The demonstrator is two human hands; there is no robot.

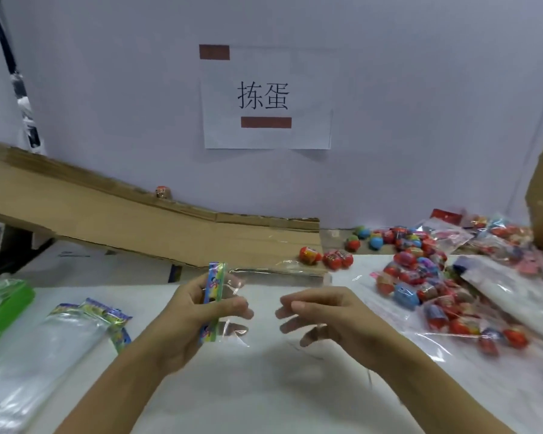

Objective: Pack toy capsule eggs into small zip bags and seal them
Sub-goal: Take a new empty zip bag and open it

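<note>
Above the white surface (pixel 264 386) I see my left grip (pixel 198 311) grasping one clear zip bag with a colourful header (pixel 215 303); my right grip (pixel 323 317) hangs released, two loose red capsule eggs (pixel 323 256) near the far edge.

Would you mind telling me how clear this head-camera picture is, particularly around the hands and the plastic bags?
Head view: wide-angle distortion bends the cardboard ramp and the table's edges; the right hand has motion-blurred fingertips, while the left hand is sharper, gripping the zip bag; glare streaks the clear bags at left and the packed egg bags at right; lighting is soft, with faint shadows under the hands.
</note>
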